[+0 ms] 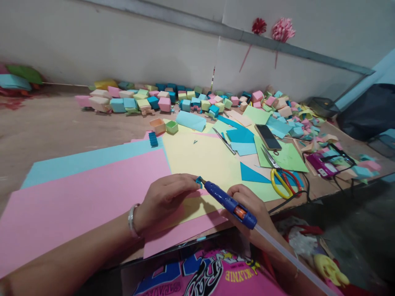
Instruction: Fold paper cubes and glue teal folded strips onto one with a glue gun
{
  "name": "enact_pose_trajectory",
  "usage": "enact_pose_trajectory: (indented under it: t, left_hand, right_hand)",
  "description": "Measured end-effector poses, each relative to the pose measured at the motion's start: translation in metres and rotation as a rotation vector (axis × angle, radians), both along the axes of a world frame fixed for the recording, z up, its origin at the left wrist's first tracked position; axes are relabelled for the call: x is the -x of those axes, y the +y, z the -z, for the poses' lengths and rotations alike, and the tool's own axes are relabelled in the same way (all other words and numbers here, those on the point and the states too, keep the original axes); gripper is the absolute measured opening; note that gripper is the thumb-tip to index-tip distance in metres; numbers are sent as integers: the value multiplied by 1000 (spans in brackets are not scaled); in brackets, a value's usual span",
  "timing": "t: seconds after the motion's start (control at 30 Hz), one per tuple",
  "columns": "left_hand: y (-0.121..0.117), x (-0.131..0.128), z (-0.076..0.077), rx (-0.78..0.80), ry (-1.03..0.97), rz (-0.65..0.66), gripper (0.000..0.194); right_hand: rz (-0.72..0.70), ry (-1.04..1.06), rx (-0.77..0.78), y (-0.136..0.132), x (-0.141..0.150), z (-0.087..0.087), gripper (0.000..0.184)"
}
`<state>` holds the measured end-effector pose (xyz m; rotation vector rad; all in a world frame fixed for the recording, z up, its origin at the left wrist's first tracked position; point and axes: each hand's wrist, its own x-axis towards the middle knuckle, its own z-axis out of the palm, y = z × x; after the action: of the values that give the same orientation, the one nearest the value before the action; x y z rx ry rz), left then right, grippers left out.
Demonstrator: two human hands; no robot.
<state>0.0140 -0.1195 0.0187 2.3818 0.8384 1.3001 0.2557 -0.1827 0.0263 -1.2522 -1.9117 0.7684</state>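
Note:
In my right hand (247, 201) is a blue glue gun (226, 201), with a long translucent glue stick (290, 257) running out of its back end. My left hand (173, 191) pinches a small dark-blue paper piece (199, 180) between thumb and fingertips. The gun's nozzle meets that piece or hovers just over it; I cannot tell which. Beneath both hands lie a yellow sheet (200, 154) and pink sheets (92, 193). Ahead of my left hand sit a folded blue paper strip (153, 139), an open orange paper box (158, 126) and an open green one (172, 127).
Many small paper boxes (165, 104) line the wall. To the right are scissors (279, 174), a phone (268, 137), tweezers-like metal tool (224, 141) and a purple power box (322, 164). A black cable (291, 199) runs along the table's front edge.

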Motion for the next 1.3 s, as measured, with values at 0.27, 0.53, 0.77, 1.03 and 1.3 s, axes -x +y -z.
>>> enact_pose_trajectory:
  t: [0.27,0.53,0.77,1.03,1.3]
  left_hand:
    - [0,1,1,-28,-8,27,12]
    - [4,3,-4,18,-38,-3,13]
    - [3,2,-3,133,-157,-4,18]
    - [-1,-1,-2,239,-121,96,15]
    - [-1,-1,-4,233,-42,209,11]
  right_hand:
    - [-12,-6,5,0,1,-1,19]
    - [-10,-22,-8,0,-3,2,16]
    - [33,37,11,3,-4,1,10]
    - [176,286,215,12,28,8,37]
    - [182,354,269,21,41,5,26]
